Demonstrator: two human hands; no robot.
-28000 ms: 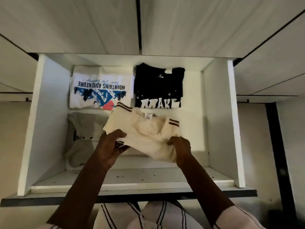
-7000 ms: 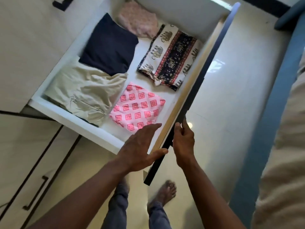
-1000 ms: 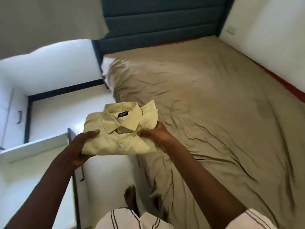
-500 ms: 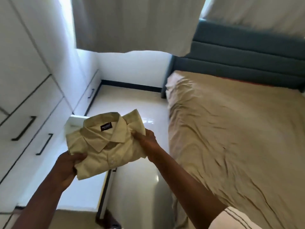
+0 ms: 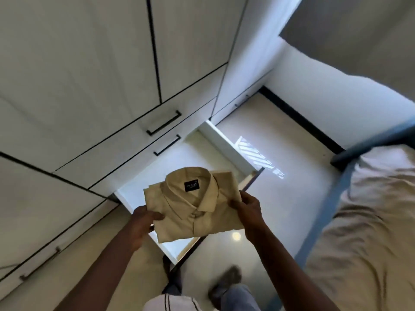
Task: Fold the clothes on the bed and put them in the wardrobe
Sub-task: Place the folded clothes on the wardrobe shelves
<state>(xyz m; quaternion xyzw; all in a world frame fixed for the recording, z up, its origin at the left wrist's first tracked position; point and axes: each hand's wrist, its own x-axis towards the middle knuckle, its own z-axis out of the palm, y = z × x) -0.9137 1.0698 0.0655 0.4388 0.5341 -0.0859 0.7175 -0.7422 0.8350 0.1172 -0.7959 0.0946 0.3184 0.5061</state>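
A folded pale yellow collared shirt [image 5: 197, 205] with a dark neck label is held flat between both hands. My left hand [image 5: 143, 221] grips its left edge and my right hand [image 5: 247, 205] grips its right edge. The shirt hovers above an open white drawer [image 5: 226, 142] pulled out from the wardrobe [image 5: 89, 75]. The part of the drawer's inside that shows looks bare. The bed [image 5: 368, 221] with its tan sheet lies to the right.
Closed wardrobe drawers with black handles [image 5: 164, 124] sit above and left of the open drawer. Glossy floor [image 5: 280, 176] runs between wardrobe and bed. My feet [image 5: 226, 281] stand beside the drawer's front corner. A blue headboard [image 5: 368, 140] is at right.
I have turned from the bed toward the wardrobe, carrying the shirt. The shirt now hangs over the open drawer, and both hands keep their grip.
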